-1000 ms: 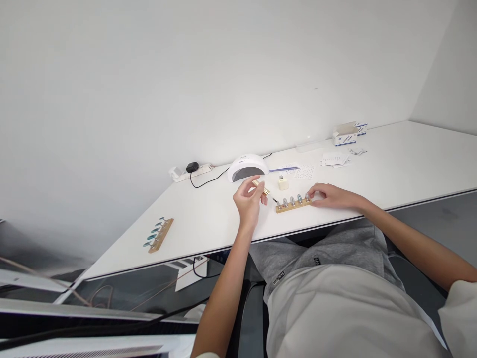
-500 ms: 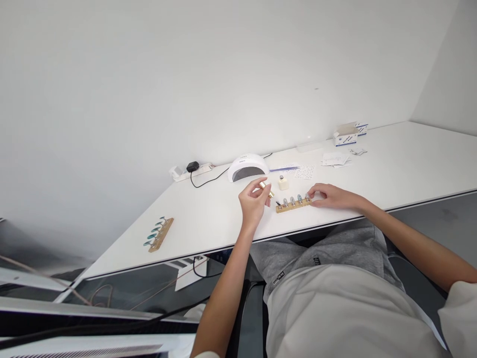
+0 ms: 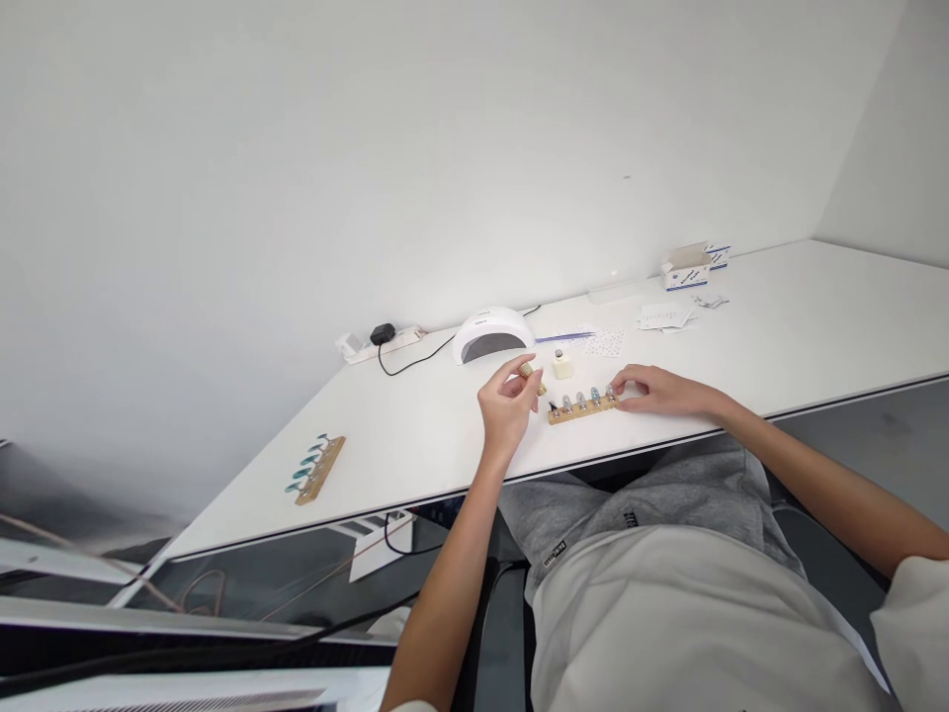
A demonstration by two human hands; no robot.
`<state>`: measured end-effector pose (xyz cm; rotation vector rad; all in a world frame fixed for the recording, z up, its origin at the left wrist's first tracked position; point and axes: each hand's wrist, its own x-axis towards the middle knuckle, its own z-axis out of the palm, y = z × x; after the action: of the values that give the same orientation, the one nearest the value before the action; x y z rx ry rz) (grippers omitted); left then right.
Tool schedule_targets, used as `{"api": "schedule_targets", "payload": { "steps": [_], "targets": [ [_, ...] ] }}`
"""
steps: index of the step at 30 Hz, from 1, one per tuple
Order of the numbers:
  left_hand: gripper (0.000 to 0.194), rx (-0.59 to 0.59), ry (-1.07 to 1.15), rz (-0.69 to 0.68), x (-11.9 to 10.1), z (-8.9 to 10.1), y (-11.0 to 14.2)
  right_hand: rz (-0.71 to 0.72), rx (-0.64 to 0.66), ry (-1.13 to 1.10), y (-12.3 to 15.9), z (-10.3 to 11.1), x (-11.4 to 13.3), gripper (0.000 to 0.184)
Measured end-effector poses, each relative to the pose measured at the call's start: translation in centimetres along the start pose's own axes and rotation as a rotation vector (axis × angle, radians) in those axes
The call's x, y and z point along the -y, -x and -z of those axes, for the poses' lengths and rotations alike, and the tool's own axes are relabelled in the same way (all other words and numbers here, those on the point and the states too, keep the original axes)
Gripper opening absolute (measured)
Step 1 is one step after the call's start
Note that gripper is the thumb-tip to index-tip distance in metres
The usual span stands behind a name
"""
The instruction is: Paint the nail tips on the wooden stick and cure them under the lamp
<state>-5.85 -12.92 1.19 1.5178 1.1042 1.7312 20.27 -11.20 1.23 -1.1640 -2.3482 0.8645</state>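
My left hand (image 3: 505,407) pinches a gold-capped polish brush (image 3: 532,377), its dark tip at the left end of a wooden strip (image 3: 583,409) that carries several pale nail tips. My right hand (image 3: 652,389) rests on the strip's right end with fingers curled against it. A small open polish bottle (image 3: 561,364) stands just behind the strip on the white table (image 3: 415,445).
A white nail lamp (image 3: 492,333) with a cable and a power strip (image 3: 378,340) sit at the back. A second wooden strip with teal nail tips (image 3: 316,467) lies to the left. Sticker sheets (image 3: 602,342), papers (image 3: 667,316) and small boxes (image 3: 695,265) lie to the right.
My left hand has moved right and down, bringing the brush tip to the left end of the wooden strip. My right hand has stayed on the strip.
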Motion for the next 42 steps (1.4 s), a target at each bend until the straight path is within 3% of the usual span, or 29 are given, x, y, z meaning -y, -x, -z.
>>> {"api": "schedule_targets", "payload": {
  "steps": [10, 42],
  "targets": [
    [0.032, 0.034, -0.018, -0.108, -0.24, -0.12, 0.39, 0.038, 0.011, -0.004, -0.39, -0.13, -0.89, 0.041],
    [0.023, 0.008, -0.190, -0.199, 0.43, 0.03, 0.34, 0.013, 0.009, 0.004, -0.29, -0.04, -0.46, 0.041]
  ]
}}
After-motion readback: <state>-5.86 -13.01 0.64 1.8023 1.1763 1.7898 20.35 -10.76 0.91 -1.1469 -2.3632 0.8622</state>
